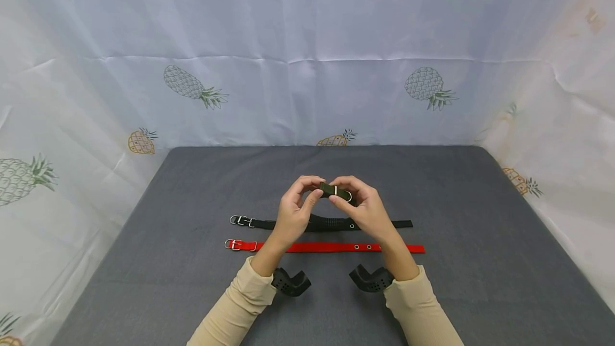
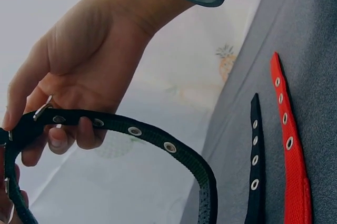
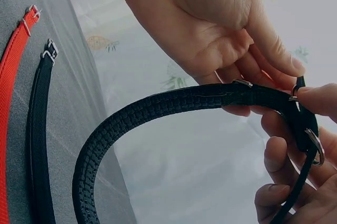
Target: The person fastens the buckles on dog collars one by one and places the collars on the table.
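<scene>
A dark green dog collar is bent into a loop and held up above the table. My left hand pinches it from the left with thumb and fingers. From the right, my right hand grips it near the metal buckle and D-ring. A short strap end stands up at the buckle, between the fingertips of both hands. Silver eyelets run along one side of the loop, and its inner face looks padded mesh. Part of the buckle is hidden by fingers.
Below the hands, a black collar and a red collar lie stretched out side by side on the grey table, buckles to the left. Pineapple-print curtains hang around the table. Black wrist mounts sit under both wrists.
</scene>
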Action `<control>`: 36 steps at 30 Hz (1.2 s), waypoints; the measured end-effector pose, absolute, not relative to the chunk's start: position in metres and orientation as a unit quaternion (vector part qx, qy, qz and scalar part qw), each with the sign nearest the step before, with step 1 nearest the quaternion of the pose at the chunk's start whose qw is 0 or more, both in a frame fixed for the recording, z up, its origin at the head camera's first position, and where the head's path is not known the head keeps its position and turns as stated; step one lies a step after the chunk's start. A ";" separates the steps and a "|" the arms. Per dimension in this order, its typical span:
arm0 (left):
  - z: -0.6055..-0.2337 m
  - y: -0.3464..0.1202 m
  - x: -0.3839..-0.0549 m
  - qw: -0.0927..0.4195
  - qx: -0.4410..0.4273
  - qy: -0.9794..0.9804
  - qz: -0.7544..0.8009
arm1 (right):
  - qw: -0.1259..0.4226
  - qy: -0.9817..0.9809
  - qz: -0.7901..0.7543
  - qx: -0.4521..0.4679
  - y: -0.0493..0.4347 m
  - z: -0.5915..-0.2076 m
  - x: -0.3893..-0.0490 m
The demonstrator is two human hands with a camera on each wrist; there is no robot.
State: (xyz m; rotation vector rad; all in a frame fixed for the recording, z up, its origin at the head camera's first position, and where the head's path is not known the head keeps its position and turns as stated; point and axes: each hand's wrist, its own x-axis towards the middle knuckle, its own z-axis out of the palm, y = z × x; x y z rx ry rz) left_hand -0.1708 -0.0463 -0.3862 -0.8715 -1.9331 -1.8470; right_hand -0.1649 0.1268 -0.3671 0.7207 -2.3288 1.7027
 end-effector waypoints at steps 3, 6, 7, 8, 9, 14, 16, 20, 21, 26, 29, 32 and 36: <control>-0.386 -0.047 -0.171 0.162 -0.304 -0.678 -0.650 | 0.084 -0.780 0.571 0.243 0.127 -0.367 -0.165; -0.386 -0.047 -0.170 0.161 -0.301 -0.678 -0.651 | 0.082 -0.779 0.573 0.243 0.127 -0.367 -0.165; -0.386 -0.047 -0.170 0.160 -0.300 -0.677 -0.653 | 0.082 -0.779 0.572 0.242 0.127 -0.367 -0.165; -0.385 -0.047 -0.170 0.161 -0.300 -0.677 -0.653 | 0.081 -0.780 0.572 0.241 0.127 -0.367 -0.165; -0.385 -0.047 -0.170 0.161 -0.299 -0.677 -0.653 | 0.081 -0.781 0.571 0.239 0.127 -0.367 -0.165; -0.383 -0.048 -0.169 0.162 -0.297 -0.674 -0.657 | 0.079 -0.784 0.570 0.233 0.127 -0.367 -0.165; -0.382 -0.049 -0.169 0.161 -0.292 -0.672 -0.661 | 0.077 -0.783 0.571 0.232 0.127 -0.367 -0.166; -0.381 -0.052 -0.171 0.166 -0.276 -0.670 -0.669 | 0.072 -0.783 0.574 0.228 0.127 -0.368 -0.166; -0.381 -0.053 -0.171 0.168 -0.273 -0.667 -0.673 | 0.070 -0.783 0.575 0.226 0.127 -0.368 -0.166; -0.377 -0.061 -0.174 0.191 -0.257 -0.646 -0.693 | 0.066 -0.783 0.582 0.212 0.127 -0.369 -0.167; -0.376 -0.065 -0.175 0.199 -0.255 -0.638 -0.699 | 0.067 -0.783 0.584 0.204 0.127 -0.369 -0.167; -0.375 -0.067 -0.176 0.187 -0.258 -0.632 -0.706 | 0.068 -0.782 0.585 0.204 0.126 -0.370 -0.167; -0.375 -0.066 -0.176 0.152 -0.254 -0.625 -0.722 | 0.073 -0.775 0.591 0.210 0.128 -0.372 -0.167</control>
